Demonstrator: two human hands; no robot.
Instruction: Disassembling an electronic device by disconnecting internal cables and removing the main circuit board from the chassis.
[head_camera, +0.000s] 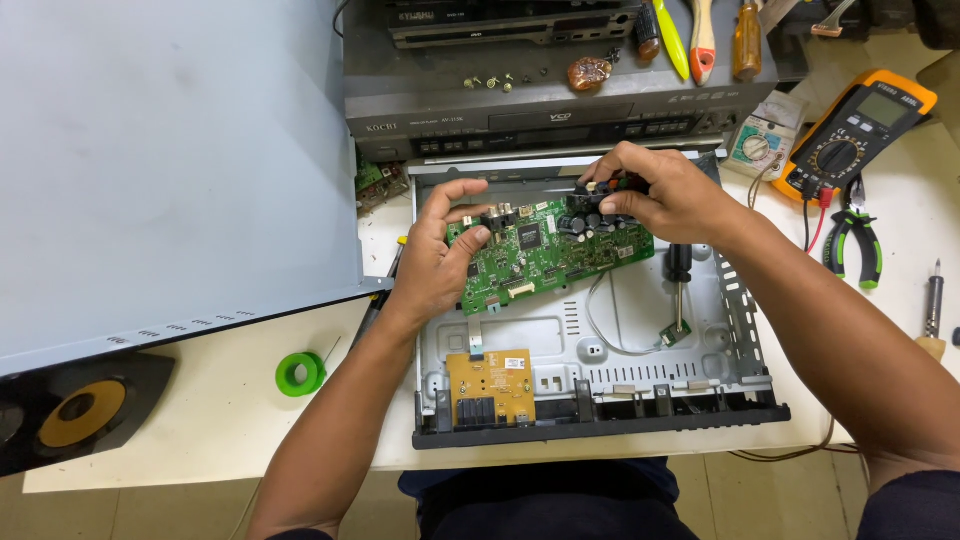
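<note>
— What's lying nearest, at the front edge of the table?

— The opened metal case (700, 345), lid already off, its small yellow board (490, 386) still sitting in the front left corner.

— And the green circuit board (545, 250)?

— It's tilting above the case's back edge, looking lifted free. The left hand (435, 255) is pinching its left end; the right hand (660, 195) is closing its fingers over the black parts at its right. A screwdriver (679, 285) is resting inside.

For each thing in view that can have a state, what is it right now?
Green circuit board: lifted, gripped by left hand and right hand.
Player chassis: cover off, open.
Orange board: seated in chassis.
Screwdriver: lying inside chassis.
Multimeter: lying flat, leads attached.
</note>
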